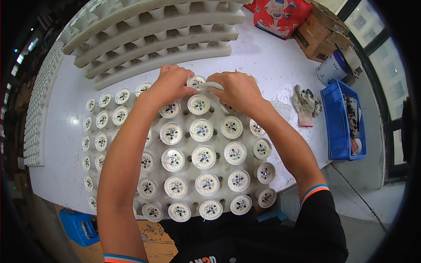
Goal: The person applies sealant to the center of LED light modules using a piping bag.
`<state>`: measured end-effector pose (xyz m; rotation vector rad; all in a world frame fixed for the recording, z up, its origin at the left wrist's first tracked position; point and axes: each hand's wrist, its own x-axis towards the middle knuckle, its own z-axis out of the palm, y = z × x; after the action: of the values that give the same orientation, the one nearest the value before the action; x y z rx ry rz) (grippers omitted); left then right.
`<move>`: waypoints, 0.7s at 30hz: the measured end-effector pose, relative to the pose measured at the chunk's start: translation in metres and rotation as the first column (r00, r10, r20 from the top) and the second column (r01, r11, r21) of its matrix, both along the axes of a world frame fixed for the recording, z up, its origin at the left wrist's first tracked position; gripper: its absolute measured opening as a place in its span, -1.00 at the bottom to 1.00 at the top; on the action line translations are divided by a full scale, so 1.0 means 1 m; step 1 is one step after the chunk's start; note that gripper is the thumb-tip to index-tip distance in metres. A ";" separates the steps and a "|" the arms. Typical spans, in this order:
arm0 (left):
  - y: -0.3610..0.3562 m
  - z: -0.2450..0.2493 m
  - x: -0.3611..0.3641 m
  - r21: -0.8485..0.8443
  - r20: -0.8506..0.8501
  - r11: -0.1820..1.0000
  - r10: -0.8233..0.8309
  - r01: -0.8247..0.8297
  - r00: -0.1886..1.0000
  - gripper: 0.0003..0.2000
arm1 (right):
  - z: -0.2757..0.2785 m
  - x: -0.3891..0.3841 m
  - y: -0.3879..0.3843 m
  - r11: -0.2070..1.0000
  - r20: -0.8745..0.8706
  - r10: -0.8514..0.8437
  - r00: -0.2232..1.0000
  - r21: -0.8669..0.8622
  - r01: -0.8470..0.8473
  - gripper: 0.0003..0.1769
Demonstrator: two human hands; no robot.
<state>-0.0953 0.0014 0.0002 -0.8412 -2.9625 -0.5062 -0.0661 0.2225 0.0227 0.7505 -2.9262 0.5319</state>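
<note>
Rows of LED bulbs without covers (204,157), showing round boards with yellow chips, stand upright in a pale foam tray (186,147). At the tray's far edge, my left hand (173,83) has its thumb and fingers closed around the left side of one LED bulb (196,82). My right hand (237,90) grips a white, rod-like tool (215,85) whose thin end points left over that bulb's board. What kind of tool it is cannot be made out. My forearms and hands hide some of the bulbs.
Stacked foam trays of white bulb cups (162,39) stand at the back left. To the right are gloves (305,105), a blue crate (331,122), a white bucket (332,68), a cardboard box (322,33) and a red bag (280,17). A blue stool (76,225) is below left.
</note>
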 end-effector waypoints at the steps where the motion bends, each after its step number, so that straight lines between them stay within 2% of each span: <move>1: 0.000 0.001 0.000 -0.010 0.004 1.000 0.001 -0.001 1.000 -0.53 | 0.000 0.000 0.000 1.000 -0.008 0.004 1.000 0.007 -0.004 -0.70; 21: 0.005 0.005 0.002 -0.033 0.018 0.999 0.010 -0.009 1.000 -0.54 | 0.000 -0.001 -0.003 0.999 -0.014 0.025 1.000 0.042 -0.024 -0.70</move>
<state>-0.0938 0.0065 0.0056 -0.8293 -2.9976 -0.4688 -0.0676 0.2190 0.0229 0.7928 -2.9265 0.4667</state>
